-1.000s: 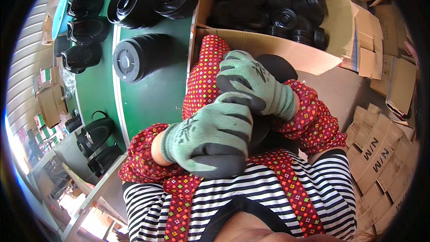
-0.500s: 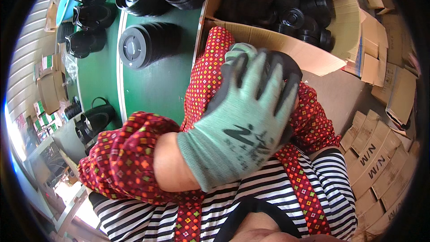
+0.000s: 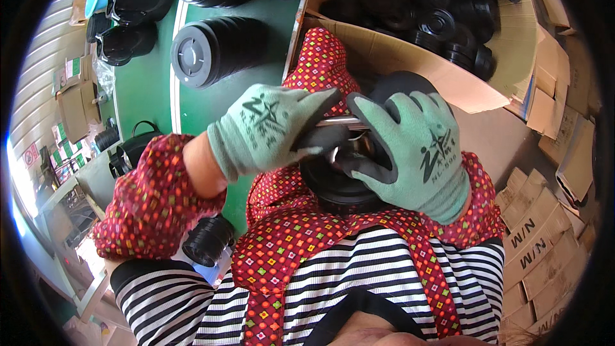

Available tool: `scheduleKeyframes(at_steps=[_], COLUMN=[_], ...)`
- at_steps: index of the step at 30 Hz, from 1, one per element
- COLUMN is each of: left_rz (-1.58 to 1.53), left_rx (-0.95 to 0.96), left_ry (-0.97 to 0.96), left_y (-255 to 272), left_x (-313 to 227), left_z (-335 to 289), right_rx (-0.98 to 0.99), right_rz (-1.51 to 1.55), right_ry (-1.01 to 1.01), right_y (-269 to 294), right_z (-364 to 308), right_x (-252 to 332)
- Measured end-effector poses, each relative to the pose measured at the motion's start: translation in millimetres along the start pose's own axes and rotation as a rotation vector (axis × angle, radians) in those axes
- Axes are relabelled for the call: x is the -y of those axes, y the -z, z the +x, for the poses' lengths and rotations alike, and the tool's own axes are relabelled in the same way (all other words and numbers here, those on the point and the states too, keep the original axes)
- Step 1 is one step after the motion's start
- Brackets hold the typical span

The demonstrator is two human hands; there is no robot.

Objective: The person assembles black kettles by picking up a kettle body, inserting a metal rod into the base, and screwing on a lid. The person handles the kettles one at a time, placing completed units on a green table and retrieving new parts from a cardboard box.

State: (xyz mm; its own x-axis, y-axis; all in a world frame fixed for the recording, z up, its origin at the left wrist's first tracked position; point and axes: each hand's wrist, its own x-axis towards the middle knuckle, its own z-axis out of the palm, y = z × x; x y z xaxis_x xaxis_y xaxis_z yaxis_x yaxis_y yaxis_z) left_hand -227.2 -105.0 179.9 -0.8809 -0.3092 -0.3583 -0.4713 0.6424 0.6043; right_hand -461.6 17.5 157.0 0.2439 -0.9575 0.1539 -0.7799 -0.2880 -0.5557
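Note:
My left hand [image 3: 275, 127], in a pale green glove with dark palm coating, pinches a thin shiny metal piece [image 3: 339, 121] between thumb and fingers. From the other side, my right hand [image 3: 410, 147], gloved alike, curls its fingers and thumb round the same bright metal, hiding much of its shape. Just beneath the hands, against my apron, sits a round black part [image 3: 343, 186] with a ringed edge. Another black rounded part [image 3: 405, 83] shows behind my right fingers. Whether these two black surfaces belong to one object I cannot tell.
A green table [image 3: 221, 106] to the left carries a stack of black discs [image 3: 221, 50] and several black moulded parts [image 3: 131, 41]. An open cardboard box [image 3: 410, 54] full of black round parts stands ahead. Flattened cartons [image 3: 538, 243] lie at right; black rings [image 3: 208, 240] sit by my left elbow.
My left hand has come off the black object it covered and moved left. Both hands are now side by side with a shiny metal piece between them. The view has shifted slightly.

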Motion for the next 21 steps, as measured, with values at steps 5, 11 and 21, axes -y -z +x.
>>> scheduleKeyframes(at_steps=[5,11,21], left_rz=[-0.033,0.005,-0.095], left_rx=[-0.019,-0.187,-0.845], left_ry=[-0.184,-0.231,0.238], left_y=[-14.8,-17.2,-79.6], left_x=[37.4,37.3,69.5], left_z=[26.9,31.8,-65.3], right_rx=[0.166,0.082,-0.121], right_rz=[-0.128,-0.171,0.352], right_ry=[-0.149,-0.171,0.001], right_y=[12.3,7.7,-14.8], right_z=[-1.2,-2.8,-57.8], right_x=[16.0,10.1,5.5])
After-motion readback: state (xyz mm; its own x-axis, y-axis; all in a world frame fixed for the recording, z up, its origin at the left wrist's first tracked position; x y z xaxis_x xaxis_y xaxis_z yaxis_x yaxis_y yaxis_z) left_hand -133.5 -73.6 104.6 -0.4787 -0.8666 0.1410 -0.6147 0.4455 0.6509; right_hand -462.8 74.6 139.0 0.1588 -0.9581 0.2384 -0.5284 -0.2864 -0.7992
